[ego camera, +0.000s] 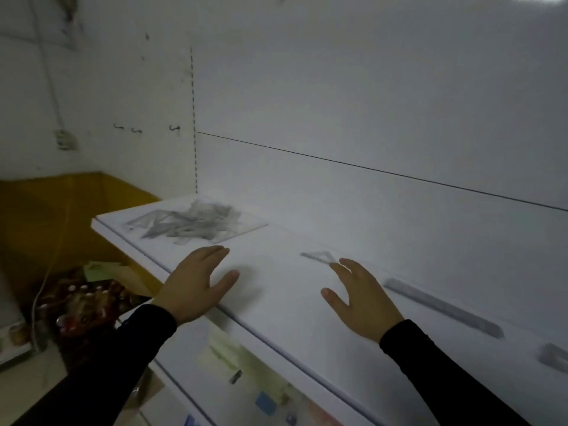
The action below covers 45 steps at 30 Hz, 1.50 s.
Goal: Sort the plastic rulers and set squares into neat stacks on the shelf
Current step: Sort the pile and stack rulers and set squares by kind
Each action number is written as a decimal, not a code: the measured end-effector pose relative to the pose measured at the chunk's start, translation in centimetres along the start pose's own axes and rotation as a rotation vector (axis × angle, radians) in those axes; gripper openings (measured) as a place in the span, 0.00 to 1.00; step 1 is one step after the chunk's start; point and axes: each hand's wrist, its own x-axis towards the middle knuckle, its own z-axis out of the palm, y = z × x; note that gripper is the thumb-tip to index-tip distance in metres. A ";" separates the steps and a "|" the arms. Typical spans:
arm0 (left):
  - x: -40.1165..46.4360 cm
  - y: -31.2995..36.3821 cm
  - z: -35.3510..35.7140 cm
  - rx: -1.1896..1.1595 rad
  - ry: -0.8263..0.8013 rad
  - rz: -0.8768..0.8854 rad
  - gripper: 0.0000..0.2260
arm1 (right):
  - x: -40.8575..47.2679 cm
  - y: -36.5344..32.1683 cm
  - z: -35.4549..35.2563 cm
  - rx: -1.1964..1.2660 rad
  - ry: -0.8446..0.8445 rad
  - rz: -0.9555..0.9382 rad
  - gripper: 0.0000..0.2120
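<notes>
No brand, label or writing can be read anywhere; the view is dim and blurred.

A white flat shelf [276,290] runs from upper left to lower right against a white back panel [368,103]. Both arms, in dark sleeves [445,370], reach over its front edge. The left hand [196,281] lies palm down with fingers straight and close together, thumb spread, holding nothing. The right hand [359,299] is also palm down, fingers straight and slightly fanned, holding nothing; whether either palm touches the surface cannot be told.

At the far left end of the shelf sits a loose grey pile of clear plastic rulers and set squares [190,224]. Just beyond the right hand's fingertips lies a single small clear triangular set square [319,256]. To the right of that hand, a long clear plastic ruler [442,307] lies along the shelf, and another clear plastic piece [553,358] shows at the right edge.

Below the shelf, on the left, are a yellow-brown cardboard box [46,216] and red patterned packets [89,296].
</notes>
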 end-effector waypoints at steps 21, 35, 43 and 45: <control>9.1 -25.9 -6.3 0.112 -0.051 -0.032 0.38 | 24.4 -19.4 13.7 0.123 -0.033 -0.101 0.35; 24.4 -32.3 -1.2 0.180 -0.208 0.086 0.32 | 38.9 -17.0 20.6 0.097 -0.129 0.060 0.26; 32.3 -35.2 2.4 0.118 -0.368 0.327 0.24 | 42.2 -16.9 22.4 -0.001 -0.178 0.343 0.23; 34.0 -35.8 2.9 0.119 -0.426 0.405 0.25 | 42.6 -17.3 22.1 -0.006 -0.224 0.413 0.24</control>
